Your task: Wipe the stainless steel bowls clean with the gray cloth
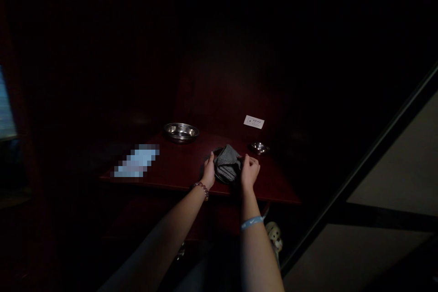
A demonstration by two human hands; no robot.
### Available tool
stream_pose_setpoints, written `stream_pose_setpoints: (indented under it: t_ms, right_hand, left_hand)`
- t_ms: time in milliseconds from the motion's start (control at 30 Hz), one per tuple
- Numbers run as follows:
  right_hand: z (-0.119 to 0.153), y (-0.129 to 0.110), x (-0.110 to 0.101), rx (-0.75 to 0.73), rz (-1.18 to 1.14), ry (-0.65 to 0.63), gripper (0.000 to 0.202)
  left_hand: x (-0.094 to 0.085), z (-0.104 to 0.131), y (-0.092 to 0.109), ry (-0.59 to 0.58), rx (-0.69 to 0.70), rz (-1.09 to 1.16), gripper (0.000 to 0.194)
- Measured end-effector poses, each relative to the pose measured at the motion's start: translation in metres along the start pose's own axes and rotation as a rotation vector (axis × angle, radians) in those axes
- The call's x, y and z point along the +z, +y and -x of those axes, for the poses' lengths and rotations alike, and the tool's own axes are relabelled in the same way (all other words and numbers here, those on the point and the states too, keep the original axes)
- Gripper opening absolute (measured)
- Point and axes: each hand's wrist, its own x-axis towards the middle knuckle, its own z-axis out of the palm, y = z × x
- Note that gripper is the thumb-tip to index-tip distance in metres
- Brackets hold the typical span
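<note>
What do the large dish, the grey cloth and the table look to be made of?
Large dish: polished metal, probably stainless steel, from its bright mirror-like glints.
Grey cloth: soft, textured fabric, judging by its folds and ribbed surface; fibre unclear.
Table: dark red, smooth finish, possibly varnished wood or laminate; too dim to tell.

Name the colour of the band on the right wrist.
Light blue band with white marks, seen in the head view.

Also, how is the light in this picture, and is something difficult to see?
Head view: very dark, the back wall fading to black; bright glints on the large metal bowl and small dish; gray cloth dim but readable; coarse pixels hide whatever lies at table left.
</note>
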Motion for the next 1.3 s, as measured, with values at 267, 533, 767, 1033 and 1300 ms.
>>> stream_pose_setpoints:
  t_ms: [267,533,767,1033,1300]
  right_hand:
    - [0.008,-0.013,-0.006,-0.335,0.149,-0.431,0.032]
    - [0.02,0.001,0.011,-0.584,0.155,-0.586,0.061]
    - [0.025,-0.007,0.012,-0.659,0.245,-0.539,0.054]
    - [0.023,-0.013,0.01,-0.639,0.221,-0.478,0.046]
    - [0.019,-0.018,0.007,-0.538,0.239,-0.372,0.041]
  left_hand:
    - [-0.006,-0.006,-0.001,0.059,0.003,0.002,0.048]
    - [-0.008,-0.006,-0.002,0.072,0.043,0.051,0.045]
    - [-0.006,-0.003,-0.001,-0.009,0.032,0.02,0.049]
    - [-0.007,-0.005,-0.008,-0.023,-0.029,0.019,0.035]
    - [0.004,0.006,0.002,-0.078,-0.088,-0.031,0.021]
